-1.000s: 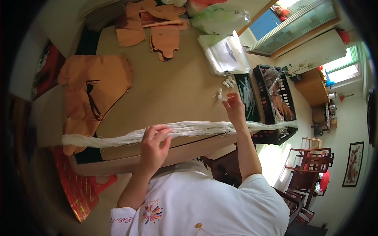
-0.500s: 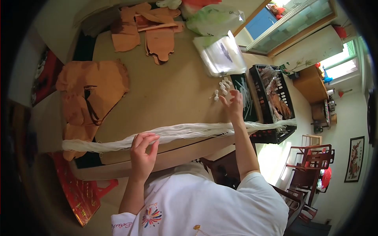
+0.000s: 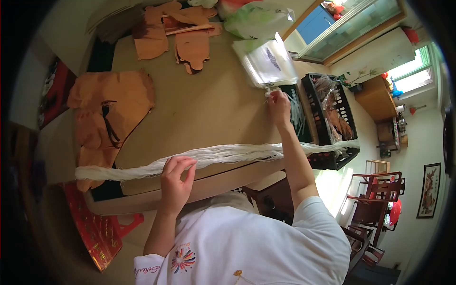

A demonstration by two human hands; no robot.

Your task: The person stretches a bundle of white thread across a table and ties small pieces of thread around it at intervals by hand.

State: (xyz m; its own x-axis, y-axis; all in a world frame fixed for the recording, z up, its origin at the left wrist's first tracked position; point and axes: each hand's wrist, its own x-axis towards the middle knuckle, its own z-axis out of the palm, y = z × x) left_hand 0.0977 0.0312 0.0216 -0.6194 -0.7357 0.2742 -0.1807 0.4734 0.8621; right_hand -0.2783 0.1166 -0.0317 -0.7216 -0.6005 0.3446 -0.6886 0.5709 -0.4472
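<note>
A long skein of white thread stretches across the near side of the table, from the brown pieces on the left to the black crate on the right. My left hand is at the skein's near edge, its fingers curled and the thumb tip close to the index tip; anything between them is too small to make out. Farther out, my right hand has its fingers closed on small white thread bundles, just below the stack of clear plastic bags. The hand partly hides the bundles.
Flat orange-brown pieces lie at the left, with more brown pieces at the far side. Thin pale strips lie beside the black crate. A green-white plastic bag sits at the back.
My right hand has moved farther across the table and closed on the white bundles, which lay loose before. The left hand stays at the skein, its thumb and index tips slightly closer.
</note>
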